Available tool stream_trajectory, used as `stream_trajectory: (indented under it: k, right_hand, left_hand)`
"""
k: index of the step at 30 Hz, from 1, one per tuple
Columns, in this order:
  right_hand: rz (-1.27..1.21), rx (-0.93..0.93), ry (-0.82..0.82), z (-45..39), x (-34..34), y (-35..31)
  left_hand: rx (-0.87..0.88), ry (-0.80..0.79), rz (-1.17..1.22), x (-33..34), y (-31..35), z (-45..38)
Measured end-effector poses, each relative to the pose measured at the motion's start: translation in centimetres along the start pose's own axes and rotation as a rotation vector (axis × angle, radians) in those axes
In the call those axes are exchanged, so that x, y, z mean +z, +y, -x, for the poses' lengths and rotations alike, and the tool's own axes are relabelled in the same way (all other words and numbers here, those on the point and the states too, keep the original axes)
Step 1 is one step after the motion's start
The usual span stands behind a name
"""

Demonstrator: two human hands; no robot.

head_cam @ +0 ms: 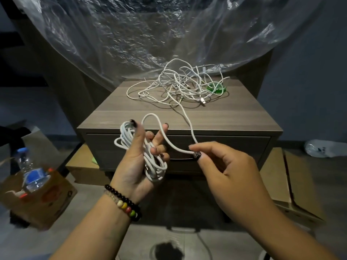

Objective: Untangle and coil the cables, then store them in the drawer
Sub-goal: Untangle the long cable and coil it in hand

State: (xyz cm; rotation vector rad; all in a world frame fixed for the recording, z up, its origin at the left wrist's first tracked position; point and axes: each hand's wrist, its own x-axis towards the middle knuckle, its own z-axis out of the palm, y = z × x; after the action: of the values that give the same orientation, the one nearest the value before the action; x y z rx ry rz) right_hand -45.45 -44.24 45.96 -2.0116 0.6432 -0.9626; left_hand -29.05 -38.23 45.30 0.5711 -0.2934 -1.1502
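While left hand (138, 156) grips the coiled cable (154, 166) | right hand (223, 166) pinches its loose run, feeding another loop | tangle (180, 85) waits far on nightstand (234, 117), drawer (234, 145) closed

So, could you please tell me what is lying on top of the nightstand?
A tangled pile of white cables lies on the nightstand, partly over a green object I cannot identify. What lies beneath the tangle is hidden.
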Motion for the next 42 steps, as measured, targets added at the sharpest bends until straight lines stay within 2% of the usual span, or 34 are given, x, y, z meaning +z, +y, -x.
stream_trajectory:
  k: [4, 11, 14, 17, 20, 23, 29, 32, 35, 38, 42]
  right_hand:
    - [0.19, -0.101, 0.027, 0.5, 1.0, 0.2]
    - [0.239, -0.088, 0.011, 0.6, 1.7, 0.2]
    - [0.221, -0.055, -0.068, 0.6, 1.9, 0.1]
    - [0.185, -0.024, -0.199, 0.9, 2.0, -0.2]
    - [0.096, -0.006, -0.268, 1.1, 2.0, -0.5]
    - [0.015, 0.003, -0.302, 1.0, 1.6, -0.9]
    - [-0.02, 0.069, -0.438, -0.1, -0.4, -0.9]
    - [-0.067, 0.201, -0.531, -1.3, -2.8, -0.2]
    - [-0.018, 0.283, -0.546, -1.9, -4.7, 0.4]
    - [0.253, 0.228, -0.485, -1.6, -4.5, 1.7]
    - [0.505, 0.088, -0.444, -0.9, -3.0, 2.4]
  left_hand:
    - [0.019, 0.15, -0.173, 0.0, -0.2, 0.8]
    - [0.055, 0.186, -0.479, -1.3, -0.8, 1.2]
    - [-0.017, 0.202, -0.481, -1.7, -0.4, 1.2]
    - [0.02, 0.17, -0.47, -1.2, -0.4, 1.3]
    - [0.075, 0.193, -0.325, -0.3, -0.7, 1.2]
    - [0.143, 0.326, -0.188, -0.1, -0.3, 0.7]
    - [0.252, 0.555, -0.097, -0.9, 2.2, -0.5]
    - [0.276, 0.524, -0.024, -1.3, 3.7, -0.7]
    - [0.184, 0.363, -0.031, -1.3, 4.5, -0.2]
    - [0.04, 0.228, -0.152, -0.9, 3.9, 0.8]
    - [-0.069, 0.167, -0.352, -0.6, 1.9, 1.7]
